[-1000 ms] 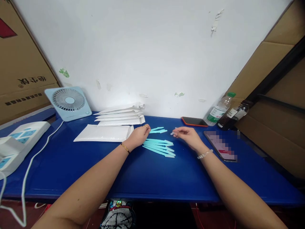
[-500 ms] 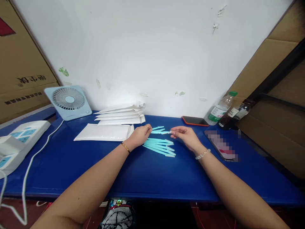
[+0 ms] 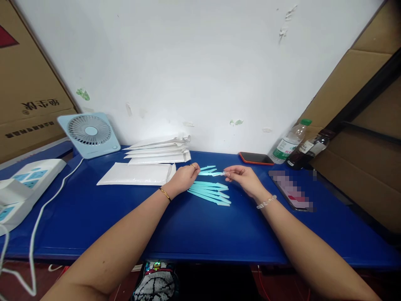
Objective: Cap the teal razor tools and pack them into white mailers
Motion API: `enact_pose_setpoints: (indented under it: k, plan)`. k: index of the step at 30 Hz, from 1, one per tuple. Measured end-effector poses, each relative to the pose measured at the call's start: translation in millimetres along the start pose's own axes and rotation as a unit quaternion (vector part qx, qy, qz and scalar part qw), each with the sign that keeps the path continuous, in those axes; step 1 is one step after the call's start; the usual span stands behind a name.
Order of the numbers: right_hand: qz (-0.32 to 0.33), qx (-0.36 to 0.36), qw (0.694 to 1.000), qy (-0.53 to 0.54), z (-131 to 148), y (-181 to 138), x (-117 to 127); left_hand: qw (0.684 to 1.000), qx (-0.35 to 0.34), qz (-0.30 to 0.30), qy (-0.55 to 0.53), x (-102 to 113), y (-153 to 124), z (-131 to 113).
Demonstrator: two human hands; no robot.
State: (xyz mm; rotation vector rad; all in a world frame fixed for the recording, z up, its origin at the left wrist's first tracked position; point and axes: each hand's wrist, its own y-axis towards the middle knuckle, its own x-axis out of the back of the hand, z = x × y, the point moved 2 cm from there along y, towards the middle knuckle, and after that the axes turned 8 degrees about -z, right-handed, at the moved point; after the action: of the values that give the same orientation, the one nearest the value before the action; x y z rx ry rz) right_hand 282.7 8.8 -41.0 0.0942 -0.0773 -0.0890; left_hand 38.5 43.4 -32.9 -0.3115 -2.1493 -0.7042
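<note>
A turquoise eyebrow razor stretches level between my two hands, just above the blue table. My left hand is closed, pinching its handle end. At the other end, the thumb and fingertips of my right hand are closed on the pale blade end, partly hidden by the fingers. Nearer to me lie several more turquoise razors, fanned out with their blade ends to the right. Behind the held one, a few other razors show, partly covered by my left hand.
White padded envelopes lie left of my left hand, several stacked behind. A light blue fan and a power strip stand left on the blue table. Two phones, a clear bottle and a dark bottle are right.
Almost nothing differs. Both hands keep the same razor in the same place, and its angle shifts only very slightly.
</note>
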Motion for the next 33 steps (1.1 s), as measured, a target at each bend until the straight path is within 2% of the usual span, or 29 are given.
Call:
enact_pose_setpoints:
  k: [10, 15, 20, 23, 25, 28, 30, 33]
  plan:
    - [-0.002, -0.004, 1.000, -0.004, 1.0, 0.8, 0.1, 1.000, -0.007, -0.005, -0.009, -0.9, 0.6, 2.5]
    - [0.022, -0.013, 1.000, 0.009, -0.8, -3.0, -6.7, 0.999, -0.013, 0.002, -0.034, -4.5, -0.6, -3.6]
    - [0.062, 0.000, 0.997, -0.040, -5.7, -3.2, -11.0, 0.998, -0.016, 0.013, -0.051, -8.5, -1.7, -9.9]
    - [0.021, 0.047, 0.994, -0.098, -2.4, 3.4, 4.8, 1.000, -0.003, 0.015, -0.008, -9.2, -1.0, -11.0]
    - [-0.056, 0.091, 0.979, -0.171, 0.9, 9.4, 25.5, 0.999, 0.003, 0.011, 0.031, -8.6, -0.2, -11.0]
    - [-0.155, 0.111, 0.914, -0.359, 2.0, 16.1, 57.4, 0.997, 0.007, -0.011, 0.075, -7.1, 1.0, -8.5]
    - [-0.146, 0.104, 0.879, -0.442, -0.4, 18.2, 69.2, 0.995, 0.011, -0.034, 0.095, -6.7, 1.8, -4.8]
    - [-0.068, 0.128, 0.850, -0.507, -3.3, 18.0, 70.0, 0.993, 0.007, -0.039, 0.114, -8.4, 2.9, 1.2]
